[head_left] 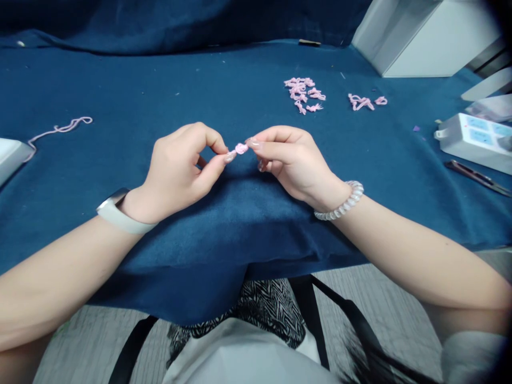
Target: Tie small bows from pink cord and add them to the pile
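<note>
We are looking at a pink knot [241, 149] held over the blue cloth [160, 80]: the left hand [180, 160] is pinching its left end between thumb and finger, and the right hand [294, 162] is gripping its right end likewise. We are judging this piece to be largely formed (its tightness is escaping us at this scale). Beyond the right hand, a larger pink cluster [298, 90] and a smaller pink group [363, 102] are lying apart, seemingly finished pieces. At the left, a loose pink cord [60, 129] is lying largely unworked, we are judging, and is reaching a white box-like object [10, 154] at the frame's edge. A white container [432, 42] is standing at the upper right; we are seeing the contents of neither.
</note>
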### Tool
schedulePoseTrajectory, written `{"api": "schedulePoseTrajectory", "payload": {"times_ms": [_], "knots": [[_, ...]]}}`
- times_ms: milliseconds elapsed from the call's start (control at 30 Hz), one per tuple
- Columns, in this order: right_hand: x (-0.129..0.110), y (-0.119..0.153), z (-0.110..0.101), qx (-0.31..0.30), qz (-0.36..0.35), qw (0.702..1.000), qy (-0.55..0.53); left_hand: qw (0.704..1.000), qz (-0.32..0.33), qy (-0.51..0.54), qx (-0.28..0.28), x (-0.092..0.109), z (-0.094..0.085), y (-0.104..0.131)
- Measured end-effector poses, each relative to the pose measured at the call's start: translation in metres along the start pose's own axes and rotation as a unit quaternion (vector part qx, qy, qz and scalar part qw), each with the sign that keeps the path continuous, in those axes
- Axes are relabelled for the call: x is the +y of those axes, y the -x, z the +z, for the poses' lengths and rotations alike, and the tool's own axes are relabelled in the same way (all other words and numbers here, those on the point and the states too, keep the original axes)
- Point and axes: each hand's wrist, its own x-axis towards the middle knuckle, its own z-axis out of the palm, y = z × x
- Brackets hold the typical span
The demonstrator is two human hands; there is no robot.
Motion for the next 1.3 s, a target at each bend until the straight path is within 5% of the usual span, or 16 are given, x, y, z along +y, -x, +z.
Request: {"api": "schedulePoseTrajectory", "payload": {"times_ms": [300, 400, 500, 600, 800, 1100, 1300], "knots": [[0.001, -0.001, -0.002, -0.008, -0.001, 1.000, 0.001, 0.999, -0.023, 0.025, -0.007, 0.003, -0.003, 0.001], [0.000, 0.000, -0.001, -0.008, 0.002, 1.000, -0.018, 0.984, -0.109, 0.138, 0.001, 0.008, -0.002, 0.000], [-0.001, 0.000, 0.000, -0.009, -0.002, 0.999, -0.031, 0.904, -0.241, 0.354, -0.006, 0.010, -0.001, -0.005], [-0.001, 0.001, 0.000, -0.010, -0.009, 0.999, -0.041, 0.809, -0.361, 0.461, -0.056, 0.010, 0.002, -0.011], [0.000, 0.001, 0.000, -0.005, -0.020, 1.000, -0.011, 0.745, -0.424, 0.502, -0.114, 0.015, 0.004, -0.015], [0.001, 0.002, 0.001, -0.011, -0.030, 0.999, -0.001, 0.760, -0.416, 0.480, -0.136, 0.019, 0.001, -0.011], [0.000, 0.000, -0.001, -0.017, 0.030, 0.998, -0.046, 0.789, -0.403, 0.444, -0.130, 0.019, 0.001, -0.012]]}}
